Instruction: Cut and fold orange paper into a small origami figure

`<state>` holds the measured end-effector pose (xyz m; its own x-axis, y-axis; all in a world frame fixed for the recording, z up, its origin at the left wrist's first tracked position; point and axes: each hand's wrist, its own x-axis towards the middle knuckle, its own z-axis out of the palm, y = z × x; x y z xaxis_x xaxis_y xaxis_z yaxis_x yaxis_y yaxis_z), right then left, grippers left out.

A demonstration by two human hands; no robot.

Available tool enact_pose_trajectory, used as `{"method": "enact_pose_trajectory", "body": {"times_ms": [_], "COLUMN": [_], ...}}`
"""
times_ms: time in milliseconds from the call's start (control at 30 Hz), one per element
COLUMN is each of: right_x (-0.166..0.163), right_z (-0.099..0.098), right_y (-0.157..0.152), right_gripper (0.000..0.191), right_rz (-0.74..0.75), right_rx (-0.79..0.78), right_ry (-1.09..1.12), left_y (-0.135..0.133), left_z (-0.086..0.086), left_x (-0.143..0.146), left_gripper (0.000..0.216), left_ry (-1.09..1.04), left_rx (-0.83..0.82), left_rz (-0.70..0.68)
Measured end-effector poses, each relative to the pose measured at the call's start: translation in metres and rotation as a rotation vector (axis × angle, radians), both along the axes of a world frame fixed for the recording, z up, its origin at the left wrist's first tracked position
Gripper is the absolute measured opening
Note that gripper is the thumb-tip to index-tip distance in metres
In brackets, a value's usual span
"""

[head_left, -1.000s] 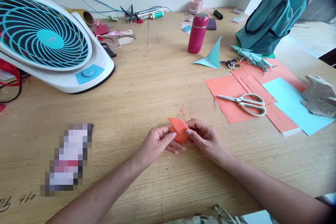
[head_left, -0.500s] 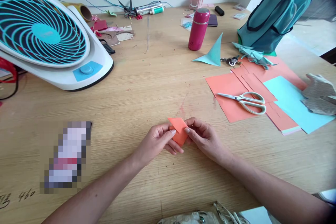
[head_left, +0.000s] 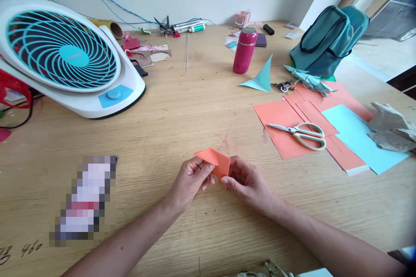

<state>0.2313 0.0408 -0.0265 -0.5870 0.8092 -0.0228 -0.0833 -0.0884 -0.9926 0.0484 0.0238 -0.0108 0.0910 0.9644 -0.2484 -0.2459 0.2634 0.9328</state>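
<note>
Between my two hands is a small piece of folded orange paper (head_left: 221, 161), raised near the middle of the table's front half. My left hand (head_left: 191, 179) pinches its left side, thumb on the near face and fingers behind. At the lower right edge, my right hand (head_left: 248, 181) grips the paper between thumb and fingers; part of those fingers is hidden behind it. One pointed flap of the paper sticks out to the upper left. White-handled scissors (head_left: 310, 135) lie to the right on orange sheets (head_left: 277, 149).
A white fan (head_left: 121, 104) stands at left, with a pixelated flat object (head_left: 86, 199) nearer me. Toward the back right are a magenta bottle (head_left: 244, 52), a folded teal paper (head_left: 261, 78), keys (head_left: 284, 87), a teal origami piece (head_left: 310, 80), a light blue sheet (head_left: 373, 149) and a teal bag (head_left: 320, 45).
The folded paper has turned, its pointed flap now reaching further left. My right thumb has slid down to its lower corner. The whole view has shifted slightly.
</note>
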Motion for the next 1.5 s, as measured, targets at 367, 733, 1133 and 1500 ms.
{"method": "enact_pose_trajectory", "body": {"times_ms": [367,733,1133,1500], "right_x": [0.002,-0.001,0.002,0.009], "right_z": [0.001,0.007,0.01,0.003], "right_y": [0.001,-0.002,0.0,0.015], "right_gripper": [0.04,0.039,0.036,0.044], "right_rz": [-0.022,-0.041,-0.016,-0.23], "right_rx": [0.195,0.313,0.212,0.184], "right_ry": [-0.284,-0.403,-0.361,-0.32], "left_y": [-0.002,-0.003,0.004,0.017], "left_z": [-0.003,0.0,-0.003,-0.005], "left_x": [0.0,-0.001,-0.008,-0.018], "left_gripper": [0.034,0.029,0.046,0.041], "left_ry": [-0.013,0.138,0.037,-0.128], "left_rx": [-0.026,0.018,-0.026,-0.072], "left_rz": [0.052,-0.005,0.207,0.145]}}
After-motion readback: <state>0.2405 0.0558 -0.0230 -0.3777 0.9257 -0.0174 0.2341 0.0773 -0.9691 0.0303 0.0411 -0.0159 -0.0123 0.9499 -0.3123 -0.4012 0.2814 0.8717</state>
